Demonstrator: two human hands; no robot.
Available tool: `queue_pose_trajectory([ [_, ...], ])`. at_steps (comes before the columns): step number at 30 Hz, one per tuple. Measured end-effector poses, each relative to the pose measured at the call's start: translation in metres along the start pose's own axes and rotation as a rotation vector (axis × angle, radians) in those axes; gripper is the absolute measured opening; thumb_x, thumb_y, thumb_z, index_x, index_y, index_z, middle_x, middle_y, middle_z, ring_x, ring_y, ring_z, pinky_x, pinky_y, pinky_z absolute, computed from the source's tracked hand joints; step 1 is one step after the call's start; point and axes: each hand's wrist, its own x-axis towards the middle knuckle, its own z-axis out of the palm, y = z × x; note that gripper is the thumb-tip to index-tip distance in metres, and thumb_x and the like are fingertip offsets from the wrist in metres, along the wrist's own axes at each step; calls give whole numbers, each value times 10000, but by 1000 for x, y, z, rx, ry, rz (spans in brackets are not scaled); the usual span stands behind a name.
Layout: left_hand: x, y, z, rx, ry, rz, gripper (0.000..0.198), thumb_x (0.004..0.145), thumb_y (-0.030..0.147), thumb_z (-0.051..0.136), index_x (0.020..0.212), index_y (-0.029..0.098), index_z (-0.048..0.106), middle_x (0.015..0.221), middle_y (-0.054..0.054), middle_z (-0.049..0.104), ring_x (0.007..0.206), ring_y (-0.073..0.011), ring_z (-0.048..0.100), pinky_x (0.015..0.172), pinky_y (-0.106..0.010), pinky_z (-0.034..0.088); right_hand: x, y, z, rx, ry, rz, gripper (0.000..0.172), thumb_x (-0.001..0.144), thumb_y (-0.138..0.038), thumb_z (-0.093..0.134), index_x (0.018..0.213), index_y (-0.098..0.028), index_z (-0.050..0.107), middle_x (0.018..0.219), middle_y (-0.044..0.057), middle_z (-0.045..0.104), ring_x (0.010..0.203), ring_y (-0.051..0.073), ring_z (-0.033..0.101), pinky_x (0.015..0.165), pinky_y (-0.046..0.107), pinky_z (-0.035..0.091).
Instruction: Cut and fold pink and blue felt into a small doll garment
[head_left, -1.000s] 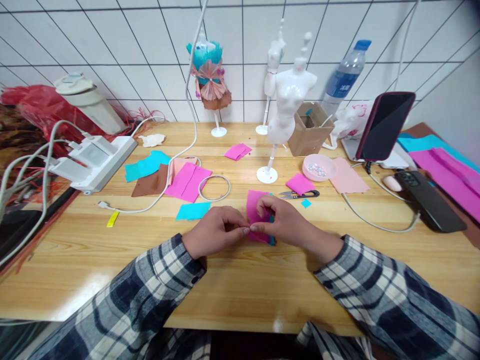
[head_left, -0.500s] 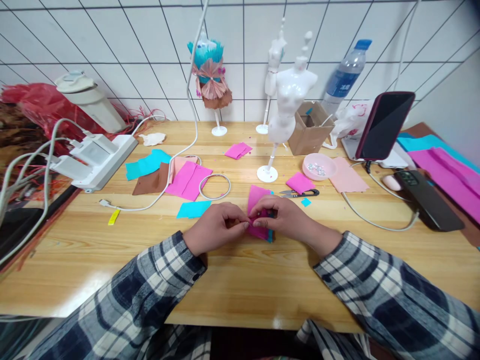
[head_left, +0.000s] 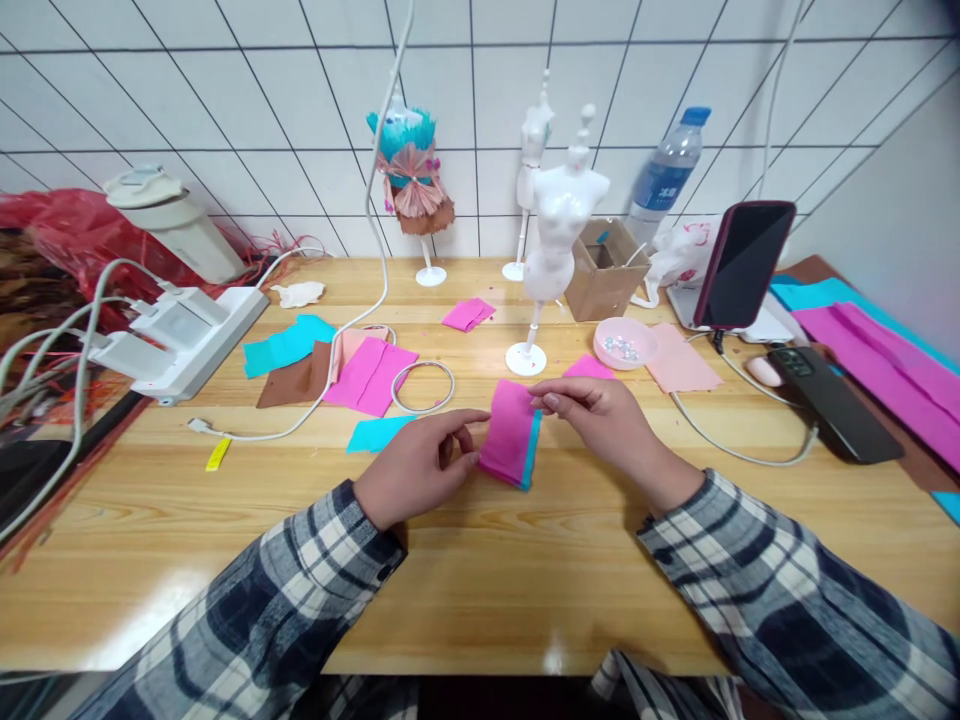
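Note:
A folded piece of pink crepe paper lies on the table between my hands, with a blue layer showing along its right edge. My left hand is at the paper's left side, index finger and thumb apart, fingertips at its edge. At the upper right edge of the pink paper, my right hand has thumb and index finger pinched together. Behind that hand another folded pink piece is partly covered, and the small scissors cannot be seen.
A white dress-form mannequin stands just behind the paper. To its right are a pink dish of beads, a cardboard box and a propped phone. A metal ring, paper scraps and a white cable lie to the left.
My hands have moved apart from their pinch over the pink paper, uncovering it. My left fingers have spread, and my right hand has shifted to the paper's upper right edge. The view has tilted slightly up.

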Motion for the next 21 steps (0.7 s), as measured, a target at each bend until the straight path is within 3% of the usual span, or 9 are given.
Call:
queue_pose_trajectory([
  [2, 0, -1, 1, -19, 19, -9, 458, 790, 174, 569, 1248, 190, 543, 806, 17, 636, 563, -90, 480, 570, -223, 412, 3, -3, -7, 25, 104, -50, 232, 855, -315, 615, 1037, -221, 723, 922, 46, 758, 844, 189, 711, 812, 375, 565],
  [6, 0, -2, 3, -18, 61, 16, 363, 772, 176, 586, 1134, 183, 567, 873, -7, 618, 625, -107, 487, 592, -237, 419, 19, -10, -31, 36, 381, -157, 362, 826, -308, 662, 1181, -241, 640, 849, 27, 746, 831, 183, 704, 746, 345, 572],
  [9, 1, -1, 3, -5, 83, 37, 285, 756, 159, 594, 1040, 179, 598, 877, -21, 615, 671, -127, 505, 616, -252, 427, 39, -15, -53, -84, 579, -235, 201, 836, -315, 645, 992, -203, 703, 915, 65, 743, 825, 197, 701, 710, 341, 566],
  [13, 2, -2, 2, 5, 62, 103, 167, 762, 127, 582, 906, 178, 648, 860, -30, 628, 737, -146, 537, 661, -263, 435, 77, -21, -80, -379, 753, -318, 195, 840, -312, 626, 950, -192, 733, 907, 68, 742, 829, 230, 686, 760, 389, 543],
  [15, 2, -4, 1, 4, 46, 133, 161, 764, 108, 574, 873, 181, 668, 874, -32, 643, 769, -151, 551, 695, -271, 440, 100, -22, -93, -521, 748, -345, 212, 857, -277, 594, 982, -188, 739, 944, 75, 743, 898, 247, 678, 838, 418, 514],
  [18, 3, -5, 1, 5, 48, 134, 176, 765, 106, 578, 882, 187, 682, 877, -33, 656, 795, -159, 567, 730, -285, 448, 131, -18, -112, -677, 629, -333, 264, 867, -194, 523, 1026, -189, 734, 994, 80, 736, 1000, 269, 651, 924, 466, 460],
  [21, 3, -5, 1, 16, 46, 122, 163, 767, 126, 592, 883, 191, 687, 840, -30, 649, 791, -167, 574, 742, -298, 453, 132, -16, -116, -729, 589, -332, 319, 885, -198, 479, 1119, -213, 696, 1057, 78, 716, 1062, 285, 615, 951, 507, 422],
])
